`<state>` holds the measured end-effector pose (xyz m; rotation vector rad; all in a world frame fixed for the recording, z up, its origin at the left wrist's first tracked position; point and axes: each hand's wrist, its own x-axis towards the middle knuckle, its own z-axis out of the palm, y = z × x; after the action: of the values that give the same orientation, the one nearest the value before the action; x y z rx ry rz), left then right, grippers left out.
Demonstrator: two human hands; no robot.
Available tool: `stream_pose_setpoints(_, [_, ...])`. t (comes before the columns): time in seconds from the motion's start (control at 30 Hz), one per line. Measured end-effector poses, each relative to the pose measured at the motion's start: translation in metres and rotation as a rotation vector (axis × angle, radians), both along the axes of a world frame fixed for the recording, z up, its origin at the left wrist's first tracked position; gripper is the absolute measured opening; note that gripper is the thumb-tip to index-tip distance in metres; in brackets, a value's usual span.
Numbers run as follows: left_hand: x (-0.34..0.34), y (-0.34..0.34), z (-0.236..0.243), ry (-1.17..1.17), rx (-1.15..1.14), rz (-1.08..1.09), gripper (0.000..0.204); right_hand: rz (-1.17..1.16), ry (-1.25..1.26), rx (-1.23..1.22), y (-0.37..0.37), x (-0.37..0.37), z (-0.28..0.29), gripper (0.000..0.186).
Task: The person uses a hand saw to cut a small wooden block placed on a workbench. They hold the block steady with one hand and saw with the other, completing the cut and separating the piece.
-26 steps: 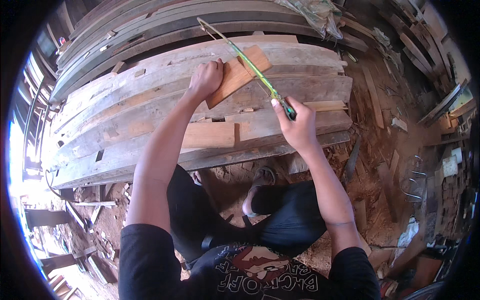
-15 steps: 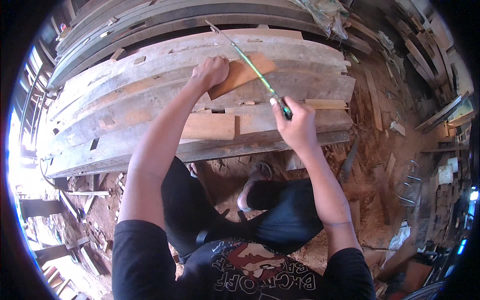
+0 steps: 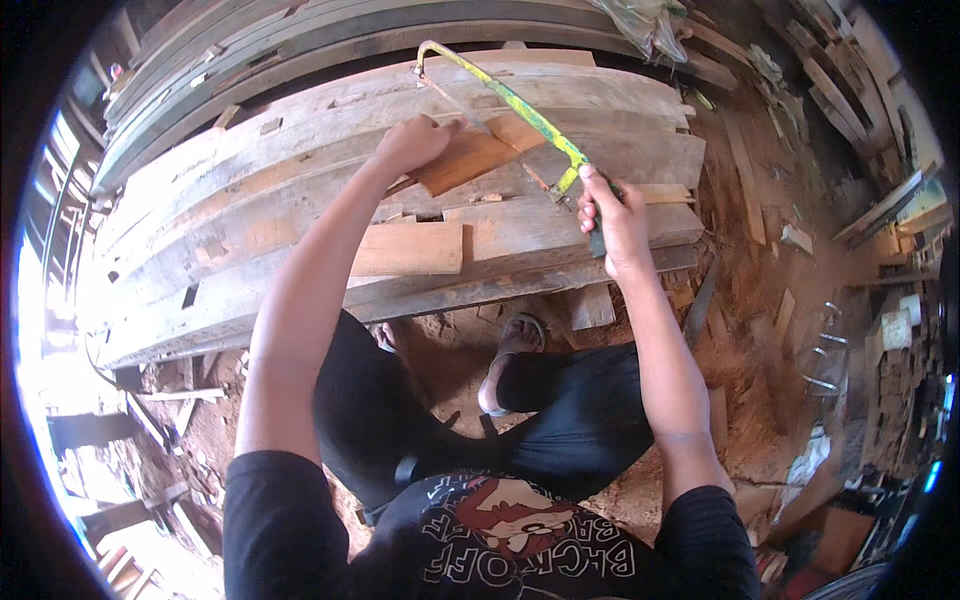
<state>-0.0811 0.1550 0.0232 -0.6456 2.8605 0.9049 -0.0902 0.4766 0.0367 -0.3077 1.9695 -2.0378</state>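
My right hand [image 3: 618,218] is closed around the dark handle of a yellow-green hacksaw [image 3: 530,113]. The saw's frame leans over to the right, so its thin blade shows to the left, running across a short orange-brown wooden board [image 3: 462,165]. Whether the blade has cut into the wood cannot be made out. My left hand [image 3: 412,146] is closed on the board's left end, pressing it onto the stacked timbers; its fingertips are partly hidden. Nearer to me, a second light-brown board [image 3: 412,249] lies flat.
Long grey timbers [image 3: 300,185] form the work surface, with gaps and small offcuts on it. Sawdust-covered ground [image 3: 740,400] lies between me and scrap wood at the right. A plastic sheet [image 3: 648,25] hangs at the back. Loose sticks [image 3: 180,395] litter the left.
The hacksaw has tipped from nearly edge-on to leaning right, showing its frame and blade. My right hand has turned and shifted slightly right. My left hand stays on the board.
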Motion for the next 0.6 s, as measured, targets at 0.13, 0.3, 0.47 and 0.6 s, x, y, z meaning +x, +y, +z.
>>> stream_pose_setpoints(0.13, [0.005, -0.005, 0.005, 0.050, 0.287, 0.123, 0.077, -0.001, 0.121, -0.026, -0.004, 0.005, -0.011, 0.043])
stream_pose_setpoints(0.3, [0.014, -0.003, 0.016, 0.096, 0.620, 0.219, 0.070, 0.006, 0.179, -0.169, -0.001, 0.004, -0.007, 0.045])
stream_pose_setpoints(0.47, [0.013, 0.007, 0.007, 0.027, 0.921, 0.103, 0.041, 0.029, 0.082, -0.265, 0.002, 0.000, 0.005, 0.044])
stream_pose_setpoints(0.6, [0.003, -0.003, -0.010, 0.086, 0.888, -0.006, 0.040, 0.011, 0.136, -0.269, 0.001, -0.001, 0.007, 0.044])
